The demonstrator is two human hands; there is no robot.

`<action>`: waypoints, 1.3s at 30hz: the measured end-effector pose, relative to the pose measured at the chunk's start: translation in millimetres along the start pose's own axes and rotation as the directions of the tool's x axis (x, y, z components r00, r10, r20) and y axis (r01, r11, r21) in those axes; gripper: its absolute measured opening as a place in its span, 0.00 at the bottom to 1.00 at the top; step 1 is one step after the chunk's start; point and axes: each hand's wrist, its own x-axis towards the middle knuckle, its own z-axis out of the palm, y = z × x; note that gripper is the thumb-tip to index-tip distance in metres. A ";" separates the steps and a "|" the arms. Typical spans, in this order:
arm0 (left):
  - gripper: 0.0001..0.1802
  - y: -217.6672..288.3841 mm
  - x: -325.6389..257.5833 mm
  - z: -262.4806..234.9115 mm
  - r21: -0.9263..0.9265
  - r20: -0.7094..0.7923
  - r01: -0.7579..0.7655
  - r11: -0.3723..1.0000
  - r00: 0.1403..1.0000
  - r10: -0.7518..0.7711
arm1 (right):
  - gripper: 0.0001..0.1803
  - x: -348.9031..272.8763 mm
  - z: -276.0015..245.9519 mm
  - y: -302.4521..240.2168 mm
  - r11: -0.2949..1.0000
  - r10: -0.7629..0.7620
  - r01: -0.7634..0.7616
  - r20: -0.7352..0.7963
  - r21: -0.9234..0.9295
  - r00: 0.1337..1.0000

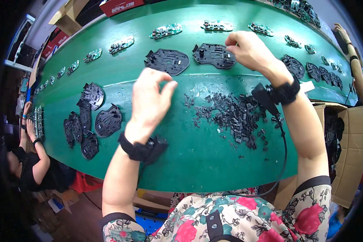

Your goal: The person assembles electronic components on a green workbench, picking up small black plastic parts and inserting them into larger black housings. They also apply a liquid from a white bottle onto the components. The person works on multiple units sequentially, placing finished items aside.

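Observation:
My left hand (150, 99) hovers over the green table, below a black plastic shell (167, 61). Its thumb and forefinger are a little apart, and I see nothing between them. My right hand (252, 50) is at the right edge of a second black plastic shell (213, 55). Those fingers are bent together in a pinch; anything in them is too small or hidden to make out. Both shells lie flat, inner ribs up. Nearer to me is a loose pile of small black plastic parts (240, 119). Each wrist wears a black strap with a small device.
Green circuit boards (165, 31) stand in a row along the far side. More black shells (108, 121) lie at left, others (293, 66) at right. A cable (285, 149) hangs from my right wrist device. An open cardboard box (351, 149) is at right. Other people work at both sides.

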 end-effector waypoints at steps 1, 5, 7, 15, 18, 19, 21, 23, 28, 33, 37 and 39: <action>0.07 9.1 -7.0 2.7 -0.054 0.049 0.009 0.998 0.999 -0.006 | 0.10 -10.7 -5.1 -4.4 1.000 -0.006 0.007 -0.020 0.024 1.000; 0.08 29.7 -25.1 15.8 -0.068 0.108 0.030 0.997 0.994 -0.022 | 0.08 -52.6 -20.8 -31.9 0.993 0.004 0.005 -0.080 0.115 0.997; 0.10 31.8 -27.1 23.6 -0.011 0.098 -0.002 1.000 0.995 0.003 | 0.07 -73.1 -24.3 -34.2 0.993 -0.042 0.055 -0.130 0.102 0.991; 0.06 33.6 -27.2 30.1 0.154 0.093 -0.081 0.985 0.993 0.067 | 0.05 -123.5 -23.4 -53.2 0.989 -0.035 0.049 -0.101 0.141 0.994; 0.04 31.4 -27.7 27.1 0.136 0.057 -0.117 0.984 0.992 0.110 | 0.07 -124.5 -17.1 -58.0 0.983 -0.056 0.072 -0.097 0.167 0.994; 0.04 33.6 -27.7 26.1 0.121 0.042 -0.122 0.985 0.992 0.118 | 0.07 -123.0 -15.1 -60.5 0.976 -0.057 0.075 -0.093 0.202 0.994; 0.04 46.5 -27.9 15.6 -0.057 0.060 -0.029 0.998 0.998 0.033 | 0.08 -117.7 -9.2 -67.5 0.958 -0.060 0.081 -0.087 0.274 0.994; 0.04 59.8 -27.7 10.5 -0.129 0.035 -0.094 0.987 0.994 0.099 | 0.13 -111.6 -6.1 -74.7 0.894 0.035 -0.030 -0.003 0.447 0.999; 0.05 75.5 -29.9 -3.0 0.002 -0.107 -0.408 0.913 0.908 0.406 | 0.16 -99.2 -2.0 -82.0 0.706 0.091 -0.232 0.239 0.669 0.967; 0.06 71.9 -33.0 -10.4 -0.265 -0.036 -0.203 0.943 0.979 0.201 | 0.15 -95.8 -2.8 -88.8 0.633 0.066 -0.240 0.257 0.736 0.964; 0.06 67.6 -23.1 -21.3 -0.514 0.150 0.057 0.856 0.988 0.024 | 0.14 -91.5 -8.8 -97.3 0.637 0.080 -0.257 0.270 0.726 0.959; 0.05 59.0 -19.8 -22.2 -0.632 0.265 0.216 0.745 0.963 -0.055 | 0.14 -88.2 -10.1 -101.1 0.642 0.081 -0.246 0.255 0.726 0.964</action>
